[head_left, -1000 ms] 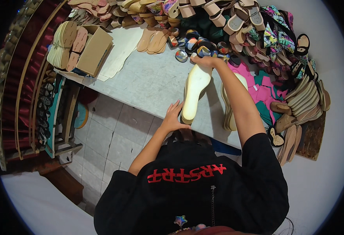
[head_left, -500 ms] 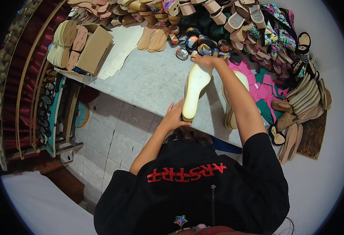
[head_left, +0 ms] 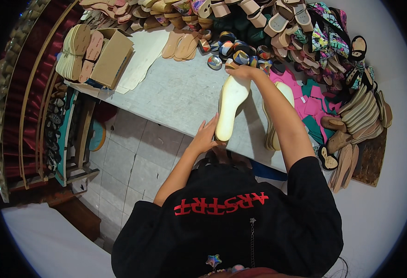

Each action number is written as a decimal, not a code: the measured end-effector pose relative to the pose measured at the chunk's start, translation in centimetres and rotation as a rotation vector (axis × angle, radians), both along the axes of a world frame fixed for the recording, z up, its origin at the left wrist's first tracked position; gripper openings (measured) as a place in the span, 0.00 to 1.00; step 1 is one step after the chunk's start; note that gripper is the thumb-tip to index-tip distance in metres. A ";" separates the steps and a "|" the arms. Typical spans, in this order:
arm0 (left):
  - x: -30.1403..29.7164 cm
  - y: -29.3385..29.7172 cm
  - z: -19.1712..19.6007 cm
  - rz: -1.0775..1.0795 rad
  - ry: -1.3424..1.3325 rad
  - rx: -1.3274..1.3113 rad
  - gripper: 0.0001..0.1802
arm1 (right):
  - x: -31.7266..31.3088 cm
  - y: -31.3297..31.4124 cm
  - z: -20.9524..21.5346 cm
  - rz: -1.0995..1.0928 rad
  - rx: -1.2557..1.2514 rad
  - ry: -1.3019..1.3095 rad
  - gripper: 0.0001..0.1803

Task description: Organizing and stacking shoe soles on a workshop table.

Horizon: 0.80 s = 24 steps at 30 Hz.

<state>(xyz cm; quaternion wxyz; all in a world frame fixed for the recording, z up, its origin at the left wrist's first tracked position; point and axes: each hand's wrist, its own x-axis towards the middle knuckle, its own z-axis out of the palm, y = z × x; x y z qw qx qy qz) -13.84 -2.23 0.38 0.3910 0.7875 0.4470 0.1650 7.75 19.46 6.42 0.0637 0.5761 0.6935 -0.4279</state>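
Observation:
A pale cream shoe insole [head_left: 230, 109], seemingly the top of a stack with a darker edge, lies lengthwise between my hands over the grey table. My right hand [head_left: 241, 72] grips its wide toe end, the fingers partly hidden behind it. At the narrow heel end, my left hand [head_left: 205, 136] holds the side, with fingers along the left edge and the thumb near the heel tip. Under my right forearm, a second stack of cream insoles [head_left: 271, 132] rests on the table, partly covered by the arm.
Multicoloured patterned shoe pieces [head_left: 241, 57] sit beyond my right hand. Pink and green material scraps [head_left: 312, 107] lie to the right, beside bundled soles [head_left: 362, 113]. A cardboard box [head_left: 113, 58] and white sheets [head_left: 141, 58] occupy the left side. Heeled sandals [head_left: 277, 24] are piled at the back.
My left hand has shifted slightly at the heel end, its thumb drawing in a little. My right hand and the insole have barely moved.

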 end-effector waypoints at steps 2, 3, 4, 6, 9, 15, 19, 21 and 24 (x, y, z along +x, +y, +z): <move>0.0 0.0 0.1 0.000 -0.005 -0.012 0.58 | -0.3 -0.3 0.4 -0.010 0.015 -0.021 0.39; -0.1 0.0 0.1 0.002 -0.001 -0.006 0.58 | -0.4 -0.4 0.5 -0.018 0.031 -0.042 0.39; -0.1 0.0 0.2 0.004 0.003 0.000 0.58 | -0.4 -0.5 0.6 -0.017 0.032 -0.042 0.39; -0.1 -0.1 0.1 0.013 -0.005 0.002 0.59 | -0.4 -0.6 0.5 -0.008 0.045 -0.007 0.39; 0.0 0.2 0.4 0.029 -0.006 -0.037 0.63 | -0.3 -0.4 -0.3 -0.037 0.099 0.041 0.41; -1.5 0.7 2.2 0.047 -0.124 -0.048 0.74 | 3.1 0.8 0.6 -0.383 0.047 0.208 0.41; -3.4 2.3 5.8 0.082 -0.154 -0.028 0.58 | 8.1 -4.0 4.8 -0.404 0.185 0.394 0.35; -2.3 3.7 8.2 0.125 -0.272 -0.003 0.49 | 10.3 -7.1 5.4 -0.464 0.497 0.559 0.25; 2.9 5.0 11.9 0.305 -0.688 -0.094 0.36 | 12.1 -13.1 6.2 -0.811 0.532 0.711 0.24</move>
